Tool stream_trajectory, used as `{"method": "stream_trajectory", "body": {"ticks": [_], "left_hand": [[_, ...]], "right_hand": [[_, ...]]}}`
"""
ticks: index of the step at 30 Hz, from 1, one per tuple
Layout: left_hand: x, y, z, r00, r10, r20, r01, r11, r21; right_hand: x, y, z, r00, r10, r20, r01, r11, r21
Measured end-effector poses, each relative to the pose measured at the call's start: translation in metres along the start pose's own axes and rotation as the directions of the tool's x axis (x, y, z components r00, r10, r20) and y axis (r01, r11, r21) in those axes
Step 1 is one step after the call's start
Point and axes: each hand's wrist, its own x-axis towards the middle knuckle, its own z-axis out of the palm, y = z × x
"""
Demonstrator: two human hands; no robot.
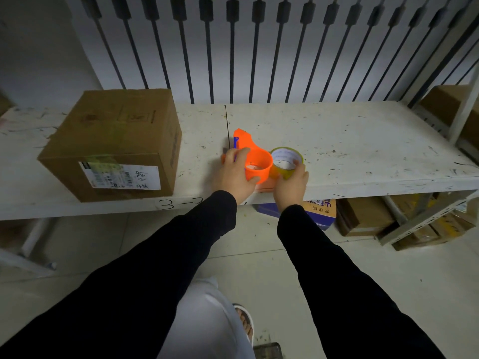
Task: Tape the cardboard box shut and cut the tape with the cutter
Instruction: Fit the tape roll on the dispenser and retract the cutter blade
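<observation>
A brown cardboard box with a white shipping label stands closed on the left of the white shelf. To its right lies an orange tape cutter with a blue part. My left hand grips the cutter's round ring from the left. A roll of yellowish tape sits right beside the cutter, and my right hand holds it from the near side. Both hands are near the shelf's front edge, well to the right of the box.
Dark vertical bars run along the wall behind the shelf. Under the shelf on the right are several cardboard boxes and a blue-and-orange carton. A metal upright rises at the right. A tiled floor lies below.
</observation>
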Motion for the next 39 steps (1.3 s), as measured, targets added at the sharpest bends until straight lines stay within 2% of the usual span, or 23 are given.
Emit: {"method": "stream_trajectory", "body": {"ticks": [3,5,9,12,16,19,23,26,28,31,33,36,39], "left_hand": [[-0.007,-0.003,-0.002,0.985,-0.097,-0.144,0.091,0.995,-0.048],[-0.010,-0.006,-0.003,0.974,-0.168,-0.150,0.158,0.985,-0.072],[-0.012,-0.010,-0.006,0.960,-0.250,-0.128,0.252,0.968,-0.003],[-0.014,-0.013,-0.003,0.949,-0.306,-0.073,0.310,0.949,0.061],[-0.017,-0.014,-0.002,0.903,-0.430,0.021,0.430,0.902,-0.037],[-0.019,-0.013,-0.009,0.846,-0.527,0.078,0.532,0.831,-0.162],[-0.029,-0.018,-0.019,0.810,-0.554,0.192,0.586,0.754,-0.295],[-0.038,-0.015,-0.031,0.803,-0.543,0.245,0.572,0.590,-0.569],[-0.046,-0.010,-0.039,0.817,-0.517,0.257,0.537,0.518,-0.666],[-0.061,0.001,-0.053,0.851,-0.457,0.258,0.474,0.459,-0.752],[-0.069,0.006,-0.060,0.841,-0.467,0.272,0.470,0.383,-0.795],[-0.079,0.010,-0.068,0.824,-0.501,0.263,0.479,0.368,-0.797],[-0.089,0.011,-0.072,0.825,-0.520,0.219,0.471,0.419,-0.776]], "right_hand": [[-0.006,-0.004,0.000,0.992,0.001,-0.125,0.006,0.999,0.051],[-0.011,-0.009,0.000,0.984,-0.045,-0.172,0.051,0.998,0.030],[-0.022,-0.019,0.004,0.967,-0.152,-0.205,0.160,0.987,0.023],[-0.031,-0.024,0.008,0.968,-0.161,-0.192,0.171,0.984,0.041],[-0.039,-0.026,0.012,0.972,-0.174,-0.158,0.186,0.981,0.059],[-0.046,-0.027,0.011,0.971,-0.194,-0.137,0.205,0.977,0.065],[-0.056,-0.034,0.010,0.976,-0.209,-0.069,0.216,0.969,0.119],[-0.069,-0.043,0.012,0.974,-0.222,0.037,0.209,0.953,0.218],[-0.080,-0.050,0.013,0.972,-0.216,0.096,0.186,0.948,0.259],[-0.095,-0.059,0.018,0.972,-0.102,0.211,0.037,0.955,0.294],[-0.103,-0.064,0.020,0.950,-0.016,0.311,-0.090,0.943,0.322],[-0.116,-0.072,0.019,0.915,0.002,0.403,-0.158,0.922,0.354],[-0.128,-0.078,0.019,0.923,-0.010,0.385,-0.154,0.906,0.393]]}}
